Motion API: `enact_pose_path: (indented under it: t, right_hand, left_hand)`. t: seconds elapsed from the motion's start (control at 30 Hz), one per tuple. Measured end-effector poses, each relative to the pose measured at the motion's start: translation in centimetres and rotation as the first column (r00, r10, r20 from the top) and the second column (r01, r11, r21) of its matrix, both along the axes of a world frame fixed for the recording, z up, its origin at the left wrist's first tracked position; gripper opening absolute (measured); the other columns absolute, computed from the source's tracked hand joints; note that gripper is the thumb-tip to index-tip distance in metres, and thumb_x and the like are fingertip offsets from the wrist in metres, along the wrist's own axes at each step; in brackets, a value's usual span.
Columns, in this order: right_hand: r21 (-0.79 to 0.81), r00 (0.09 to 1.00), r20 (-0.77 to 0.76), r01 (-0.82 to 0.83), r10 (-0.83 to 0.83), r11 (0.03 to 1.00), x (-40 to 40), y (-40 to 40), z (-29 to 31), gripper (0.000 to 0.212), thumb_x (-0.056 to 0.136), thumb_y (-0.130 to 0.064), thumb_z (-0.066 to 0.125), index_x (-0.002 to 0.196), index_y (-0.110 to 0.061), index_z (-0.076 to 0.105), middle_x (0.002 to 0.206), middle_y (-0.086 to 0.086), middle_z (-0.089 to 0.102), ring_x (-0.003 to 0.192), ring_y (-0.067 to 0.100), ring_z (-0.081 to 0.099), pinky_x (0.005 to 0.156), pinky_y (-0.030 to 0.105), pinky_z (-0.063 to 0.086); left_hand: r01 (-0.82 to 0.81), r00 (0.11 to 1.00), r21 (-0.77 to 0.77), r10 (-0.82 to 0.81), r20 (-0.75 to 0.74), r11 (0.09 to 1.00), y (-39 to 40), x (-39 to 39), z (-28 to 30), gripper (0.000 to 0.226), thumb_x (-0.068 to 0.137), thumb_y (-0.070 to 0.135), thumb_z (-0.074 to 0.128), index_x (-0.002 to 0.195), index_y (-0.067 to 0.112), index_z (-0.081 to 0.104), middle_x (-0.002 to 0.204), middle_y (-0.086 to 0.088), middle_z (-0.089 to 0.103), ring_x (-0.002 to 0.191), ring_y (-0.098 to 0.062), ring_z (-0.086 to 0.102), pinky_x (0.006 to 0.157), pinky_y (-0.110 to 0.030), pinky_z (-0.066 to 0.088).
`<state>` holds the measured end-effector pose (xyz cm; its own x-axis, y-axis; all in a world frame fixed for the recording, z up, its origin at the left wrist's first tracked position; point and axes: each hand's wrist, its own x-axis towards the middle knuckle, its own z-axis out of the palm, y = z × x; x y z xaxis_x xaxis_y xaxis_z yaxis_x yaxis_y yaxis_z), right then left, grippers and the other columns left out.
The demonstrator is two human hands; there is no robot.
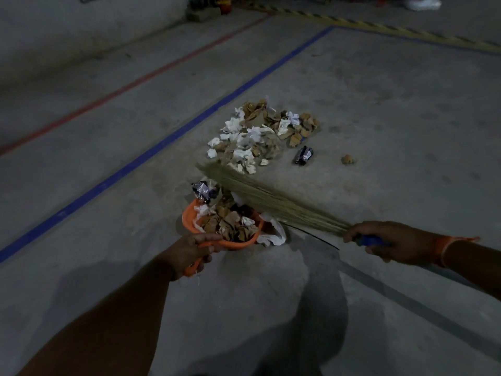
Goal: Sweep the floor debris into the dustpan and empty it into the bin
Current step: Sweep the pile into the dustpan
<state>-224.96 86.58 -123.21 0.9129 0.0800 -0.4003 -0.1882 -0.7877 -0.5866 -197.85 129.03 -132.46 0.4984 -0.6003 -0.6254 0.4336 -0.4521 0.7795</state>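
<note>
An orange dustpan [189,217] sits on the concrete floor, heaped with brown leaves and white paper scraps. My left hand [193,252] grips its orange handle at the near side. My right hand [390,244] grips the blue handle of a straw broom [267,198], whose bristles reach left to the far edge of the pan. A pile of leaves and crumpled paper [260,135] lies on the floor beyond the broom. A dark foil wrapper [202,189] rests at the pan's far rim, and white paper [273,232] lies beside the pan's right side.
Another dark wrapper [303,156] and a small brown scrap [348,159] lie right of the pile. A blue floor line [162,143] and a red one [130,86] run diagonally at left. Yellow-black hazard tape [379,25] crosses the far floor. No bin is in view.
</note>
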Motion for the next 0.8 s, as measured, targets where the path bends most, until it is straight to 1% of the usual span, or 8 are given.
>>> enact_pose_path:
  t: [0.2, 0.33, 0.4, 0.47, 0.53, 0.6, 0.73, 0.8]
  right_hand:
    - [0.063, 0.999, -0.047, 0.017, -0.014, 0.998, -0.8, 0.0, 1.5, 0.046, 0.095, -0.011, 0.056, 0.123, -0.048, 0.055, 0.121, -0.022, 0.052, 0.077, 0.019, 0.062, 0.066, 0.027, 0.057]
    - [0.105, 0.997, -0.030, 0.079, -0.076, 0.991, -1.7, 0.2, 2.8, 0.049, 0.095, -0.006, 0.055, 0.117, -0.050, 0.057, 0.109, -0.025, 0.057, 0.070, 0.016, 0.061, 0.060, 0.025, 0.054]
    - [0.125, 0.990, -0.016, 0.139, -0.138, 0.982, -1.9, 0.1, 3.2, 0.048, 0.095, -0.005, 0.055, 0.115, -0.049, 0.058, 0.095, -0.019, 0.062, 0.065, 0.016, 0.059, 0.056, 0.024, 0.052]
    - [0.146, 0.982, -0.004, 0.186, -0.187, 0.972, -1.8, -0.2, 3.7, 0.045, 0.096, -0.007, 0.054, 0.116, -0.046, 0.059, 0.085, -0.005, 0.063, 0.063, 0.016, 0.058, 0.054, 0.026, 0.050]
    - [0.150, 0.977, 0.005, 0.211, -0.215, 0.966, -1.6, -0.4, 4.1, 0.043, 0.096, -0.009, 0.054, 0.120, -0.045, 0.057, 0.082, 0.009, 0.061, 0.062, 0.017, 0.057, 0.055, 0.028, 0.050]
    - [0.152, 0.971, 0.015, 0.235, -0.240, 0.960, -1.1, -0.6, 4.4, 0.043, 0.096, -0.009, 0.054, 0.119, -0.045, 0.058, 0.080, 0.016, 0.059, 0.060, 0.017, 0.056, 0.055, 0.026, 0.050]
    - [0.116, 0.962, 0.037, 0.264, -0.270, 0.957, 0.3, -0.9, 4.8, 0.045, 0.096, -0.007, 0.053, 0.114, -0.048, 0.058, 0.076, 0.002, 0.061, 0.058, 0.014, 0.057, 0.053, 0.024, 0.050]
    - [0.087, 0.961, 0.037, 0.270, -0.274, 0.959, 0.9, -1.2, 4.9, 0.045, 0.096, -0.009, 0.054, 0.114, -0.050, 0.057, 0.075, 0.002, 0.061, 0.058, 0.013, 0.058, 0.053, 0.026, 0.052]
  left_hand:
    - [-0.004, 1.000, -0.016, 0.004, -0.011, 1.000, 0.0, -0.3, 0.3, 0.036, 0.100, 0.004, 0.058, 0.129, 0.023, 0.067, 0.121, -0.016, 0.065, 0.080, -0.018, 0.061, 0.054, -0.027, 0.047]
    - [-0.004, 1.000, -0.027, 0.003, -0.004, 1.000, 0.1, -0.7, 0.5, 0.036, 0.100, 0.004, 0.056, 0.129, 0.024, 0.066, 0.121, -0.014, 0.064, 0.080, -0.016, 0.061, 0.056, -0.027, 0.047]
    - [-0.002, 1.000, -0.030, 0.002, -0.009, 1.000, 0.1, -0.7, 0.7, 0.036, 0.100, 0.004, 0.057, 0.130, 0.023, 0.065, 0.119, -0.014, 0.064, 0.080, -0.015, 0.061, 0.057, -0.027, 0.047]
    - [0.001, 1.000, -0.032, -0.001, -0.007, 0.999, 0.2, -0.6, 0.7, 0.036, 0.100, 0.005, 0.058, 0.131, 0.023, 0.065, 0.117, -0.013, 0.065, 0.080, -0.015, 0.062, 0.057, -0.027, 0.047]
    - [0.005, 1.000, -0.032, -0.005, -0.010, 0.999, 0.1, -0.6, 0.8, 0.036, 0.100, 0.007, 0.059, 0.131, 0.024, 0.066, 0.118, -0.014, 0.066, 0.081, -0.016, 0.061, 0.057, -0.027, 0.048]
    - [0.007, 1.000, -0.024, -0.008, -0.011, 1.000, 0.1, -0.6, 0.8, 0.035, 0.100, 0.009, 0.060, 0.131, 0.024, 0.066, 0.119, -0.013, 0.066, 0.082, -0.016, 0.061, 0.056, -0.027, 0.048]
    - [-0.003, 1.000, -0.041, 0.002, -0.022, 0.999, 0.3, -0.6, 0.6, 0.036, 0.099, 0.007, 0.061, 0.131, 0.023, 0.066, 0.118, -0.014, 0.065, 0.082, -0.017, 0.061, 0.055, -0.027, 0.048]
    - [-0.012, 0.999, -0.045, 0.011, -0.032, 0.999, 0.5, -0.6, 0.5, 0.035, 0.099, 0.007, 0.061, 0.130, 0.023, 0.066, 0.117, -0.014, 0.065, 0.082, -0.018, 0.061, 0.054, -0.027, 0.047]
